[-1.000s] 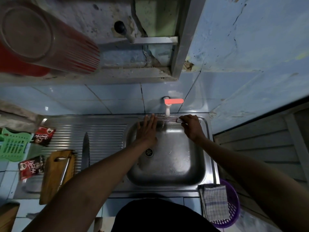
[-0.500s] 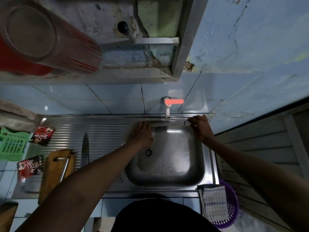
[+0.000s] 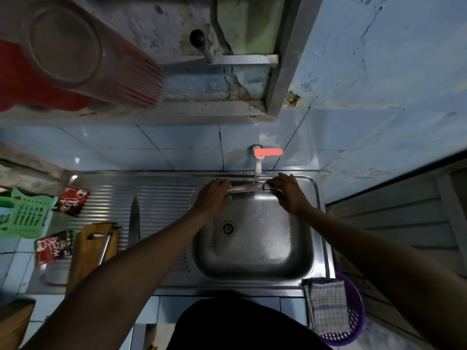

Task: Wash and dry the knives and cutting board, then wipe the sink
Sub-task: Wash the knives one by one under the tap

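Both hands work at the far edge of the sink point(image 3: 255, 271), under the tap point(image 3: 257, 165) with its orange lever; a thin stream of water falls from the spout onto a knife point(image 3: 246, 188) held level across the basin. The right hand point(image 3: 286, 194) has its grip curled round the dark handle of that knife; the left hand point(image 3: 213, 195) lies over the blade near its tip, fingers bent round it — whether they pinch the steel or merely rest on it I cannot tell. Out on the ribbed drainboard point(image 3: 161, 198) to the left, a second, larger knife point(image 3: 134, 221) lies flat, point away from the person; just beside it the wooden cutting board point(image 3: 88, 256) lies on the drainboard's left part, with a metal tool resting on top. Two red sachets point(image 3: 54, 247) and a green plastic rack point(image 3: 24, 215) sit further left; a checked cloth point(image 3: 326, 304) is draped over a purple basket point(image 3: 353, 322) at the sink's near right corner.
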